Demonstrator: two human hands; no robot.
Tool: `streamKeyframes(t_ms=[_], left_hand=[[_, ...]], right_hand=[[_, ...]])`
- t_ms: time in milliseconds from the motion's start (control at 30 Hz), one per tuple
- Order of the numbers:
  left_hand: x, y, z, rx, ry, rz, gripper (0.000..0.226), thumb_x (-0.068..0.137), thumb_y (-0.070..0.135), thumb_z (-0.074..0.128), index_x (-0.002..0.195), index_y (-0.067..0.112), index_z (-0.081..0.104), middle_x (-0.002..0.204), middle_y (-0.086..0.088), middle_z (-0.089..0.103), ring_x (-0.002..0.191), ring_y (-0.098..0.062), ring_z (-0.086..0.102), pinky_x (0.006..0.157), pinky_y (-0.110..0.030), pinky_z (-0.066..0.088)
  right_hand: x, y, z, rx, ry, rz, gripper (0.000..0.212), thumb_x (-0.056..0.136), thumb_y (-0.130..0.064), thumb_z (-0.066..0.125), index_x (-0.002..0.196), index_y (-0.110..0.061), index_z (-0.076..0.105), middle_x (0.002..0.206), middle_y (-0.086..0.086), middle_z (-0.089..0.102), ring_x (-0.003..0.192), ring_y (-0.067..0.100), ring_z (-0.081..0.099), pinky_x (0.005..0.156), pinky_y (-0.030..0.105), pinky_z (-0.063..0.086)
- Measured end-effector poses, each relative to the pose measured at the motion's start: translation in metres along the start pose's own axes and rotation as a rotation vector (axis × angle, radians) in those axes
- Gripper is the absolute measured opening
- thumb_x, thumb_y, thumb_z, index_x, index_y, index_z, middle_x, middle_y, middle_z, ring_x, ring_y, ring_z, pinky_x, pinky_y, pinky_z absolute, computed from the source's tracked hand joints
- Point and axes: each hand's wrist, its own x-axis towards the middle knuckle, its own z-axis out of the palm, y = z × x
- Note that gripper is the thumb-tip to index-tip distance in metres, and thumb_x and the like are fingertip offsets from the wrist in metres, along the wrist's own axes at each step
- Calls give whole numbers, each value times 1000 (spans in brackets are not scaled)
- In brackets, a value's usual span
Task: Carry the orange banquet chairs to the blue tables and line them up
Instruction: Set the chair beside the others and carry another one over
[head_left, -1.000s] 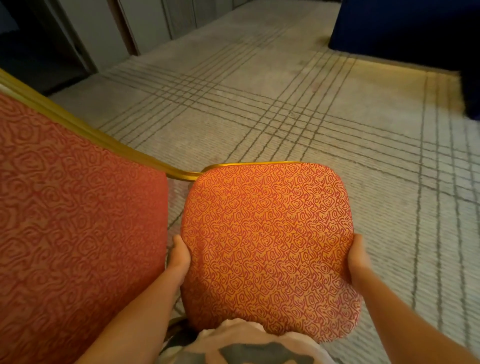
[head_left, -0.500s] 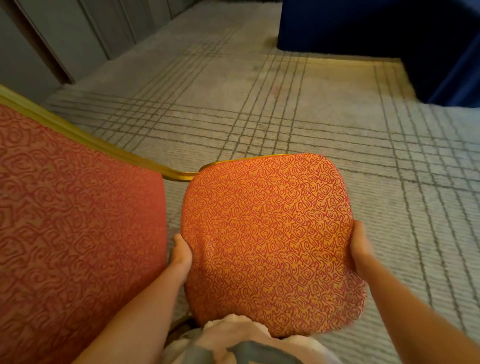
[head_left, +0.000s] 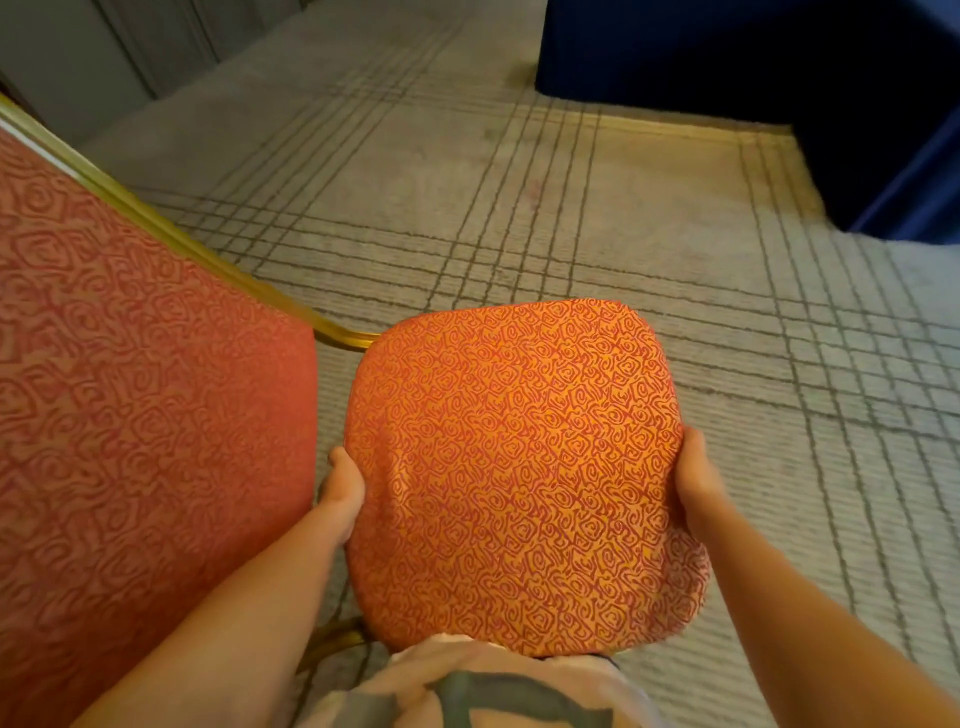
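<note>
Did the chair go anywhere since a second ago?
Yes. The chair was carried forward over the carpet: the blue table now looks nearer, filling more of the upper right, and the dark doorway on the left is gone from view. Unchanged: the left hand and right hand still grip the seat's two sides.
</note>
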Motion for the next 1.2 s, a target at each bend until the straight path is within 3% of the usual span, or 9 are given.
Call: streamKeyframes(t_ms=[100,267,367,533,600,800,967,1067,1200], left_hand=[[55,53,34,-16,8,11,112,50,72,11,122,2,60,117,-25,63,105,-39,61,98,-50,47],[42,162,72,34,-1,21,77,93,54,14,126,-2,55,123,-24,59,112,-38,57,99,-41,45],[80,216,92,57,5,24,93,77,65,10,121,-1,59,120,-26,61,109,-38,59,99,-46,45],[167,258,130,127,-46,33,105,57,73,8,113,2,63,113,-26,64,103,-39,61,98,-51,46],[181,282,143,124,-49,19,95,69,70,10,113,4,63,112,-24,64,102,-38,61,97,-49,47],[251,377,187,139,-115,21,88,82,63,11,121,1,60,119,-25,62,110,-38,58,103,-48,42],[389,454,228,201,-149,45,106,58,77,10,119,7,61,118,-21,64,108,-38,59,102,-51,43],[468,494,251,173,-130,45,112,50,81,11,120,9,61,118,-19,64,107,-37,60,103,-50,43],[394,597,257,126,-73,54,87,84,66,16,132,2,52,135,-21,52,118,-37,53,108,-44,38]], right_hand=[[33,-73,24,-5,-23,-25,94,57,-80,29,105,-12,70,96,22,66,77,27,55,61,34,43],[107,-141,58,-3,-35,38,102,57,-80,32,118,-7,67,116,21,66,98,33,62,77,39,49],[137,-175,79,16,-25,65,95,68,-77,27,124,-9,63,123,17,63,110,33,58,94,40,47],[163,-230,115,56,-40,89,76,87,-64,28,122,-5,61,121,18,62,92,26,56,75,34,44],[187,-252,132,52,-40,75,67,93,-58,29,118,-6,62,114,17,62,81,23,53,66,33,40],[256,-317,189,50,53,86,71,89,-61,27,117,-6,63,118,18,60,99,29,54,85,37,42],[350,-369,235,78,30,119,95,61,-83,27,110,-14,68,119,19,65,101,31,62,96,46,49],[349,-441,265,49,57,81,85,72,-78,26,110,-15,68,120,13,64,103,31,59,89,41,48],[368,-509,299,53,104,43,90,76,-79,28,126,-13,63,131,18,58,117,34,55,95,38,43]])
